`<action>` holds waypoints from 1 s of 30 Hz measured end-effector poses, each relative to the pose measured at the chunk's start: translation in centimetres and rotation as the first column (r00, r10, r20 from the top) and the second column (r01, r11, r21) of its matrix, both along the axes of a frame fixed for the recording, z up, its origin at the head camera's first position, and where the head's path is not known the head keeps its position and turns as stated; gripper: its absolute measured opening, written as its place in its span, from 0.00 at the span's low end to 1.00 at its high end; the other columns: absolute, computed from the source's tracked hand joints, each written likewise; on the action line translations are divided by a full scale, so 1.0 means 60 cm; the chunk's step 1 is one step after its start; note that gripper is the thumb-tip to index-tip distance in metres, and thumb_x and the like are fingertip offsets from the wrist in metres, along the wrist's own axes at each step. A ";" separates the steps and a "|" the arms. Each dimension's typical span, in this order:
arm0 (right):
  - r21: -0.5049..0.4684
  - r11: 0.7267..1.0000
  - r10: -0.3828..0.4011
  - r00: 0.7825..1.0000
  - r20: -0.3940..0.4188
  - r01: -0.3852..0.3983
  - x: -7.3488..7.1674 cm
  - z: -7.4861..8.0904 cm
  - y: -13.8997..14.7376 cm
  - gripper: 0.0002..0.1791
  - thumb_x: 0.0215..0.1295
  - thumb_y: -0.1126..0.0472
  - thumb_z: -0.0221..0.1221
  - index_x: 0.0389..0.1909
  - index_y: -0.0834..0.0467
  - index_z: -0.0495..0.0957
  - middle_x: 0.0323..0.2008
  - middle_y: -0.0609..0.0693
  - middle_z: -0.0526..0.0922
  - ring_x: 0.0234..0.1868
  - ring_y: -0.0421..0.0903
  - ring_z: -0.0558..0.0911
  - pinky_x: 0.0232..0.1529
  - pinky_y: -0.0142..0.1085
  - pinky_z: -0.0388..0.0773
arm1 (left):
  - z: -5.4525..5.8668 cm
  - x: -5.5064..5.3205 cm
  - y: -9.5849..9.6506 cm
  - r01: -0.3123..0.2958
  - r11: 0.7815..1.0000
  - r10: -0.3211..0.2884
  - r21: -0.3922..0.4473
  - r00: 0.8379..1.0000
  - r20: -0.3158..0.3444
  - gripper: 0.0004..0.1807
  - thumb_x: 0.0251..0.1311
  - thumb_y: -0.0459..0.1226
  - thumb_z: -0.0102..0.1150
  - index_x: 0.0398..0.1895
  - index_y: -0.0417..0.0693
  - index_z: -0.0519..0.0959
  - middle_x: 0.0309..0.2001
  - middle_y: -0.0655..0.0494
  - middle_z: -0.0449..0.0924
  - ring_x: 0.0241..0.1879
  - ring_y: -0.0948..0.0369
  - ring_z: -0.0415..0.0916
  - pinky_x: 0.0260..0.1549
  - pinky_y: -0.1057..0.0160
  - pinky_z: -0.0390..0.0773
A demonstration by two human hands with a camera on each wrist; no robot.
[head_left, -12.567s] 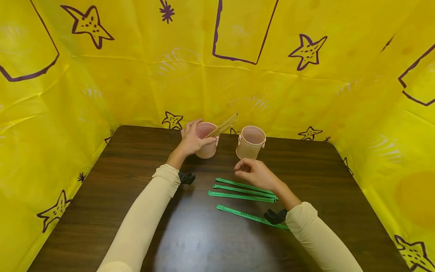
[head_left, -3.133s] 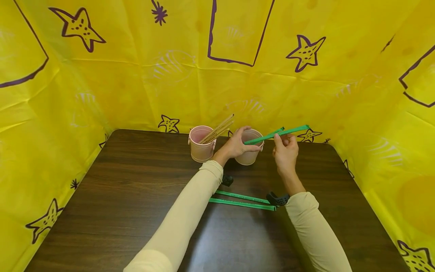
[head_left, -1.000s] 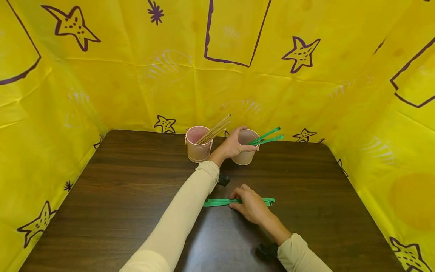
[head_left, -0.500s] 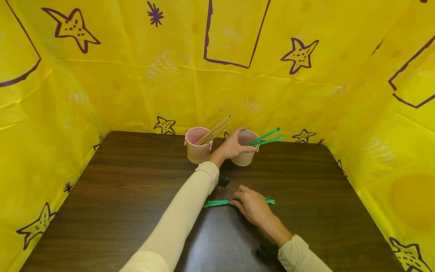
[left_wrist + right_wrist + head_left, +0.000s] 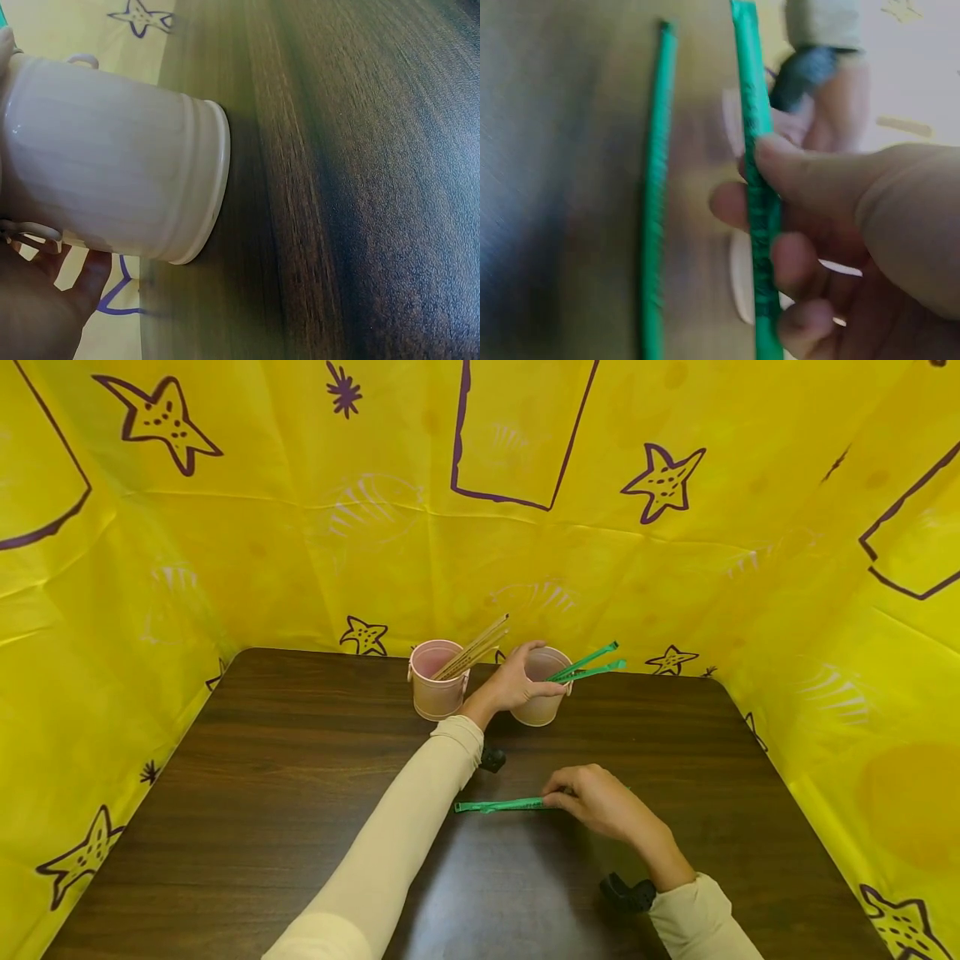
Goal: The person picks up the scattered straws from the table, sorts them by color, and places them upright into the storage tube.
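My left hand (image 5: 513, 683) grips the right-hand pink pail (image 5: 535, 708), with the thumb at its near side and fingers round its far side. Two slim green wrapped sticks (image 5: 600, 668) lean out of that pail to the right. In the left wrist view the pail (image 5: 97, 157) stands on the table, part of the hand (image 5: 37, 300) below its handle. My right hand (image 5: 600, 802) pinches another green wrapped stick (image 5: 748, 82) between thumb and fingers, lifted off the tabletop. A second green stick (image 5: 656, 172) lies on the wood beside it; in the head view the two overlap.
Left of the gripped pail stands a matching pink pail (image 5: 437, 700), holding several tan sticks (image 5: 480, 647). Both are near the back edge of the dark wooden table (image 5: 300, 752). A yellow printed cloth (image 5: 375, 552) hangs behind and along the sides.
Since the oldest frame, two green sticks have gone from the table into the right pail, and my left hand has moved there from the left pail. Lately my right hand picked up a green stick.
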State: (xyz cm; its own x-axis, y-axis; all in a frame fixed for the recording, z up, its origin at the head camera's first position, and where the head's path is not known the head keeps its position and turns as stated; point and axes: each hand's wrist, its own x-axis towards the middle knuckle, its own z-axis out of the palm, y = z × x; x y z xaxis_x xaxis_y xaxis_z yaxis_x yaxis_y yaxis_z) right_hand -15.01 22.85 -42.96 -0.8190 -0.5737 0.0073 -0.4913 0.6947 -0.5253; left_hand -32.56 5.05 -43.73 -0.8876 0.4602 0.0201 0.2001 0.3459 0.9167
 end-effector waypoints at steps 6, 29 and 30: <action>-0.171 0.982 -0.066 0.994 0.092 0.081 -0.006 0.028 0.032 0.06 0.71 0.55 0.62 0.44 0.48 0.85 0.38 0.46 0.88 0.30 0.37 0.79 0.31 0.30 0.77 | 0.000 -0.002 -0.001 0.002 1.000 -0.002 0.008 1.000 0.005 0.53 0.56 0.54 0.74 0.80 0.59 0.53 0.81 0.49 0.49 0.78 0.45 0.55 0.74 0.40 0.62; -0.960 0.275 -0.510 0.853 -0.106 0.045 -0.055 0.072 0.014 0.10 0.68 0.77 0.58 0.48 0.76 0.75 0.41 0.48 0.88 0.12 0.39 0.69 0.15 0.27 0.68 | -0.002 -0.003 0.001 0.014 0.999 -0.014 0.029 1.000 0.016 0.53 0.57 0.53 0.74 0.81 0.57 0.53 0.81 0.48 0.48 0.75 0.45 0.58 0.71 0.40 0.67; -0.971 0.238 -0.512 0.852 -0.113 0.015 -0.059 0.071 0.014 0.09 0.67 0.78 0.58 0.47 0.75 0.75 0.41 0.50 0.88 0.12 0.39 0.68 0.14 0.27 0.68 | -0.002 -0.003 0.001 0.016 0.999 -0.017 0.030 1.000 0.018 0.53 0.57 0.52 0.74 0.81 0.57 0.53 0.81 0.48 0.48 0.75 0.45 0.58 0.70 0.40 0.67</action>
State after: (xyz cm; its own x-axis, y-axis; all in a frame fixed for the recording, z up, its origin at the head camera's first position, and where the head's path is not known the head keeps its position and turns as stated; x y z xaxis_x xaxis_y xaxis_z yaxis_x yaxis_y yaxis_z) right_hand -18.56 23.70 -38.68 -0.7021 0.2889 0.6509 -0.6835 -0.0168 -0.7298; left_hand -32.76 5.11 -43.83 -0.8802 0.4743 0.0175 0.1883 0.3151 0.9302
